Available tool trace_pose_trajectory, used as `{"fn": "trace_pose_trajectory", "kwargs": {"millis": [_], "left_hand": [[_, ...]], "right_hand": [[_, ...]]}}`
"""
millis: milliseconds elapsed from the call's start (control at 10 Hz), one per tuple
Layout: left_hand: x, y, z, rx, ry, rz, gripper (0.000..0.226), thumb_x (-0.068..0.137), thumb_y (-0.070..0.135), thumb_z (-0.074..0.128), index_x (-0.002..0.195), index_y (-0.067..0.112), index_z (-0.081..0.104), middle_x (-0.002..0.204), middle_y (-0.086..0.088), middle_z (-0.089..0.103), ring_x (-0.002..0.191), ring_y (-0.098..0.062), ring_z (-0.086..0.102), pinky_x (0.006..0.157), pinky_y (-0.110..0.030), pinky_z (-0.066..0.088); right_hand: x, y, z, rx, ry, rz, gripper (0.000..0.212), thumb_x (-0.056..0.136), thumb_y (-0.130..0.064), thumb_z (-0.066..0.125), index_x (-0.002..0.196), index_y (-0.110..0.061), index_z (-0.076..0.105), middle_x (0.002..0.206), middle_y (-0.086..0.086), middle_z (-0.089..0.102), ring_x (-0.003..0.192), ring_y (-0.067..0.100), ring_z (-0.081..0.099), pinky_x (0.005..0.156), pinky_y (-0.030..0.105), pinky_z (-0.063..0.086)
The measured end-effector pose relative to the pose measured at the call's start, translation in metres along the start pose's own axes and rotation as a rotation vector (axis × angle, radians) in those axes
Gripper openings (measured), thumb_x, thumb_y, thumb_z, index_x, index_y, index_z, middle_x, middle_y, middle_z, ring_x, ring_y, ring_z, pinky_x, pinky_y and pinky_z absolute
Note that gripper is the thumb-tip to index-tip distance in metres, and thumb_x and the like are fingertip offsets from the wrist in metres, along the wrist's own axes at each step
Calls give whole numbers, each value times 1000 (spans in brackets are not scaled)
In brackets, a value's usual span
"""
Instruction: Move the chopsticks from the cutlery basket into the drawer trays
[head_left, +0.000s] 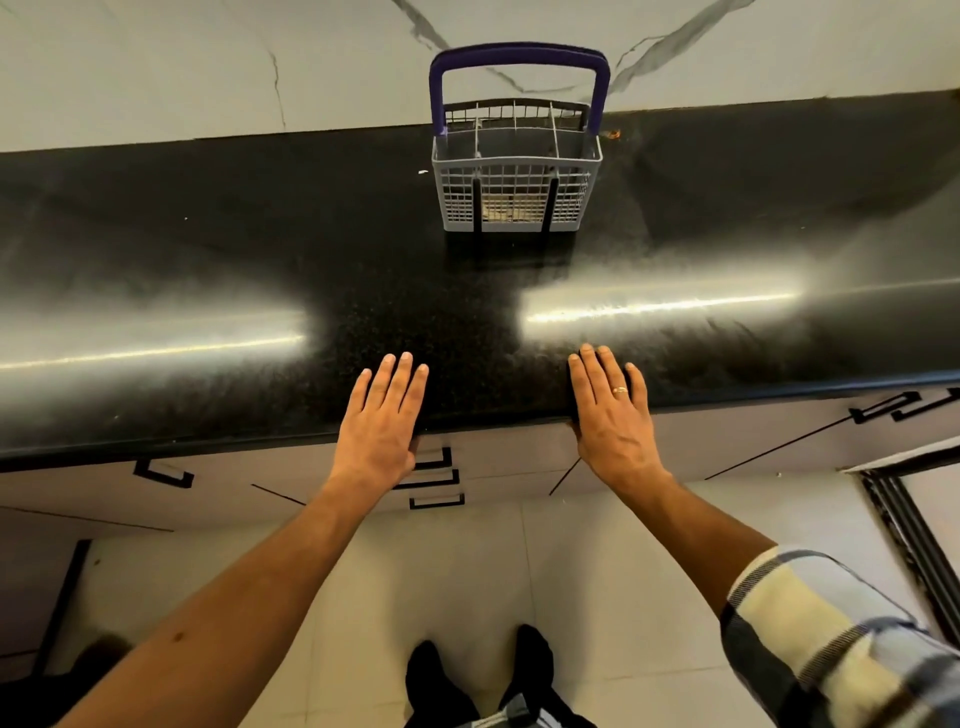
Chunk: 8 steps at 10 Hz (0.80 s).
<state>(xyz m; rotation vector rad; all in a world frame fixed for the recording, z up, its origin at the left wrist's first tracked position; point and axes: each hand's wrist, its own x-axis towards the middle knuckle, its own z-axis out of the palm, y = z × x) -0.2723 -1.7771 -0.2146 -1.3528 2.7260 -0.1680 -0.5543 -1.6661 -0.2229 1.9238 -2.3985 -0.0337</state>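
A grey cutlery basket (517, 176) with a purple handle stands upright at the back of the black countertop (260, 249), against the wall. I see no chopsticks in its compartments from this angle. My left hand (383, 415) lies flat, fingers straight, on the counter's front edge. My right hand (613, 410), with a ring, lies flat the same way a little to the right. Both hold nothing. Below the counter edge, between my hands, the drawers (434, 480) with black handles are closed, so no trays show.
White cabinet fronts with black handles (163, 475) run under the counter to both sides. A marble-patterned wall (208, 67) rises behind the basket. Pale floor tiles and my dark shoes (530, 670) are below. Bright light reflections streak the counter.
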Motion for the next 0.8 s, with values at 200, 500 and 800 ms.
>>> {"fn": "trace_pose_trajectory", "kwargs": {"millis": [200, 500, 800], "left_hand": [[1, 0, 10, -14, 98, -15, 100, 70, 18, 80, 154, 11, 26, 159, -14, 32, 148, -32, 28, 121, -48, 23], [8, 1, -16, -157, -113, -15, 104, 79, 69, 58, 157, 18, 12, 166, -7, 9, 154, -26, 5, 125, -46, 9], [91, -1, -119, -343, 333, -133, 68, 103, 43, 27, 157, 4, 11, 166, -16, 6, 154, -28, 1, 126, -45, 6]], "right_hand": [[6, -3, 9, 21, 94, 33, 93, 67, -2, 78, 147, -10, 31, 154, 15, 43, 144, 36, 37, 115, 54, 26], [9, -7, -16, 152, -89, 41, 101, 74, -74, 63, 152, -20, 27, 160, 8, 25, 151, 30, 17, 116, 50, 8], [83, -26, -102, 303, 339, -28, 72, 102, -55, 27, 155, -7, 25, 164, 14, 23, 154, 26, 13, 125, 47, 9]]}}
